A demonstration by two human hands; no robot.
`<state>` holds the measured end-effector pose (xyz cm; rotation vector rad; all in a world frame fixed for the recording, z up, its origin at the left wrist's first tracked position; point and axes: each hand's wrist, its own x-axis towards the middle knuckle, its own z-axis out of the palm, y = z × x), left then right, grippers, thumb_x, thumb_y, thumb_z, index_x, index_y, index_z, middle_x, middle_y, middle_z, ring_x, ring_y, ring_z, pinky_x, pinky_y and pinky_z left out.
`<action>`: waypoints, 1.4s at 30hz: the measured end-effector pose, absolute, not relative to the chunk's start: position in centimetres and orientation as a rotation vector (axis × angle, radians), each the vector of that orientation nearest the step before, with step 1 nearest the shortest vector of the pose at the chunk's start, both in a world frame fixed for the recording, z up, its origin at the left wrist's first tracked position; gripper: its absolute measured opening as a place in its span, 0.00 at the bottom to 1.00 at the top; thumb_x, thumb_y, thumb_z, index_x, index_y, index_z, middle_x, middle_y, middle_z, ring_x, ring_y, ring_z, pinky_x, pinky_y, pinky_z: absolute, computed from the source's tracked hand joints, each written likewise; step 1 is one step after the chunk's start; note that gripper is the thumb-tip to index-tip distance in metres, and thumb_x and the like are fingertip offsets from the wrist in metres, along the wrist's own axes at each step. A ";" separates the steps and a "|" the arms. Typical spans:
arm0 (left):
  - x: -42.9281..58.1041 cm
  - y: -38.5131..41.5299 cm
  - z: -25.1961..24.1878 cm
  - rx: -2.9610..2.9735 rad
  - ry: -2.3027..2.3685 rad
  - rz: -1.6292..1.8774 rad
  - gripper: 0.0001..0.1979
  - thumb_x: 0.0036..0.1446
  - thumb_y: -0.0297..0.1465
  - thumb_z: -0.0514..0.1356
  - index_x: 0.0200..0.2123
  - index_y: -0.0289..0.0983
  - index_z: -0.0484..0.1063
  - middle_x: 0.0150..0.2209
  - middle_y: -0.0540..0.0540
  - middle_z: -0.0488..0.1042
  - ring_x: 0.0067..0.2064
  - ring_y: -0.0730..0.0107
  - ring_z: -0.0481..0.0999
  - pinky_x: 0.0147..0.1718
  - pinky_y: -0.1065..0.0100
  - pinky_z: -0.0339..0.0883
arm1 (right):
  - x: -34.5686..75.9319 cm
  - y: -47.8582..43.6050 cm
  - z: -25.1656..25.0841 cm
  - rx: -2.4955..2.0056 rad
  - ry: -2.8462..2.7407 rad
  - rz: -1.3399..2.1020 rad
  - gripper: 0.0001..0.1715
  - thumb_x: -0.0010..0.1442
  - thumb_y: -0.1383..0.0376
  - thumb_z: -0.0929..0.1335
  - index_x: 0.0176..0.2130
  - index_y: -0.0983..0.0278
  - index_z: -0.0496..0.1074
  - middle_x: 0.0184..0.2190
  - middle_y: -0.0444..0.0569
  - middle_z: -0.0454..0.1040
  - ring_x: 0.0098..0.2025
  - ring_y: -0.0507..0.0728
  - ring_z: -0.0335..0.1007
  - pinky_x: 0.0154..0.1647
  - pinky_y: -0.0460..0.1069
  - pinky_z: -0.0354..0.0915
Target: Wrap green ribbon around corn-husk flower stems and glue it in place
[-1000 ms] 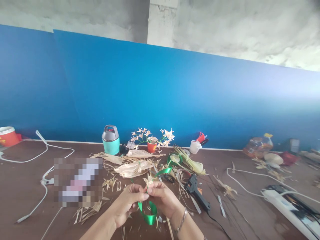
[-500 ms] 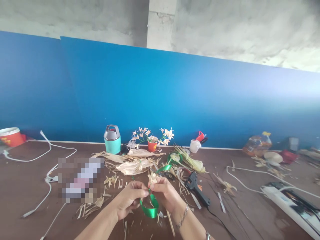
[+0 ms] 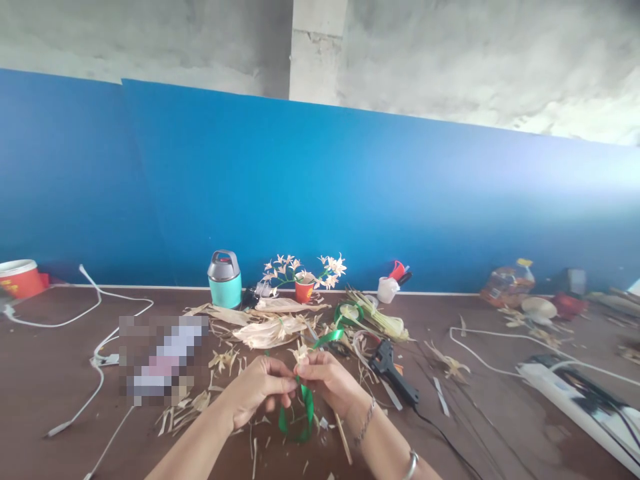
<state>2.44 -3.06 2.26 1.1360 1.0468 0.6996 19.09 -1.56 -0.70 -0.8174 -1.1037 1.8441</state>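
Observation:
My left hand (image 3: 260, 395) and my right hand (image 3: 329, 381) meet low in the middle of the head view, fingers pinched together. Between them they hold a small pale husk flower (image 3: 301, 352) on a stem and a green ribbon (image 3: 303, 413). The ribbon hangs in a loop below my fingers and runs up and right to a green ribbon roll (image 3: 349, 313) on the brown table (image 3: 500, 433). A bracelet sits on my right wrist.
Dried husks (image 3: 267, 331) and scraps litter the table ahead. A black glue gun (image 3: 393, 370) lies to the right of my hands. Behind stand a teal container (image 3: 223, 279), an orange pot of husk flowers (image 3: 303, 291) and a white cup (image 3: 387, 289). White cables (image 3: 95, 360) run left, a power strip (image 3: 585, 403) lies right.
Both hands have stayed together and shifted slightly up. The ribbon loop under my fingers has narrowed and turned edge-on. The view has tilted a little.

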 end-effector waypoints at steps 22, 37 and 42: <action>3.0 -2.9 1.0 1.125 1.041 0.805 0.10 0.38 0.35 0.63 0.17 0.34 0.69 0.16 0.52 0.69 0.16 0.79 0.63 0.17 0.74 0.51 | 18.8 -1.4 -0.6 -0.884 -1.132 1.761 0.18 0.38 0.60 0.76 0.18 0.68 0.68 0.15 0.39 0.63 0.20 0.46 0.53 0.25 0.46 0.46; 3.8 -2.8 0.6 1.170 1.258 0.880 0.07 0.38 0.32 0.60 0.17 0.36 0.66 0.15 0.54 0.67 0.17 0.76 0.64 0.17 0.74 0.54 | 17.9 -1.5 -0.2 -1.060 -1.211 1.465 0.19 0.37 0.57 0.75 0.16 0.67 0.67 0.15 0.40 0.64 0.20 0.47 0.55 0.25 0.45 0.50; 4.0 -3.1 0.8 1.180 1.259 0.925 0.07 0.40 0.31 0.58 0.16 0.36 0.65 0.14 0.54 0.66 0.18 0.75 0.64 0.18 0.74 0.53 | 17.6 -1.5 -0.4 -1.087 -1.178 1.451 0.19 0.37 0.56 0.75 0.18 0.67 0.69 0.14 0.41 0.65 0.19 0.48 0.57 0.23 0.45 0.51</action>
